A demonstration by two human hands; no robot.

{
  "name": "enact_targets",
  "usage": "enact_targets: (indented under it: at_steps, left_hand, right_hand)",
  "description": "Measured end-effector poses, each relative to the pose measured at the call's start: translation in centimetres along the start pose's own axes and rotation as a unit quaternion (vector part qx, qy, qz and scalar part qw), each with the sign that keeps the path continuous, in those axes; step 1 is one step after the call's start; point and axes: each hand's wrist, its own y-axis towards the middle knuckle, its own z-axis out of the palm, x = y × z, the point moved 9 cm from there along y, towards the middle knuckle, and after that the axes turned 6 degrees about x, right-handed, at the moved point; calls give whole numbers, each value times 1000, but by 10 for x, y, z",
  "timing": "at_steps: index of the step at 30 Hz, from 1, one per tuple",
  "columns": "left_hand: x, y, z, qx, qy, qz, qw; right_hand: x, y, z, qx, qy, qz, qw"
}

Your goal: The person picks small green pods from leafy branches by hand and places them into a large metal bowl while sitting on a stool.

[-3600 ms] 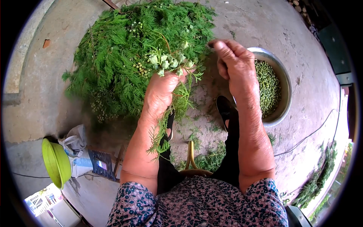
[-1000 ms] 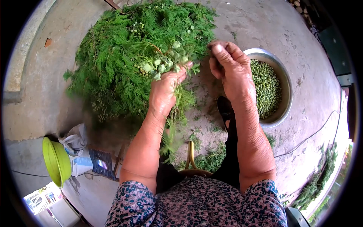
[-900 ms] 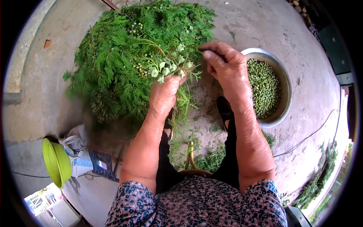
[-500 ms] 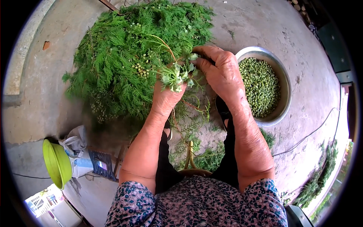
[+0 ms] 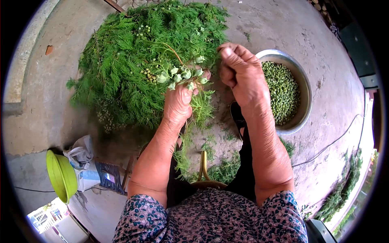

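My left hand [image 5: 178, 101] is closed round a cypress sprig [image 5: 185, 74] with a cluster of pale green cones, its feathery ends hanging below my fingers. To its right my right hand [image 5: 243, 75] is raised and apart from the sprig, thumb pressed on curled fingers; whatever lies inside them is hidden. Beyond and left of my hands spreads a large heap of cut green branches [image 5: 121, 69], some with small cones. Close by my right forearm stands a metal basin [image 5: 306, 95], holding many small green cones [image 5: 279, 91].
At the lower left are a lime-green plastic basin [image 5: 60, 176], a pale sack [image 5: 82, 152] and a dark slatted piece [image 5: 110, 177]. Loose sprigs [image 5: 227, 168] lie between my feet. A thin cable [image 5: 328, 148] crosses the concrete at right.
My right hand has drawn away from the sprig to the right and closed. My left hand has turned the sprig, so its cones face up more plainly.
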Motion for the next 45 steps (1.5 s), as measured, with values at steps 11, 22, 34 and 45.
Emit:
enact_targets:
  at_steps: [11,22,34,45]
  left_hand:
    - [9,14,5,30,-266,-89,959]
    - [8,6,2,-3,-199,-109,974]
    - [2,7,8,-7,-341,-89,936]
    - [-4,10,4,3,-356,-56,933]
  right_hand:
    - [-15,3,-2,50,62,64,995]
    - [-19,-4,16,86,23,88,992]
    - [-29,-6,33,169,99,126,972]
    - [-27,-9,36,153,98,113,977]
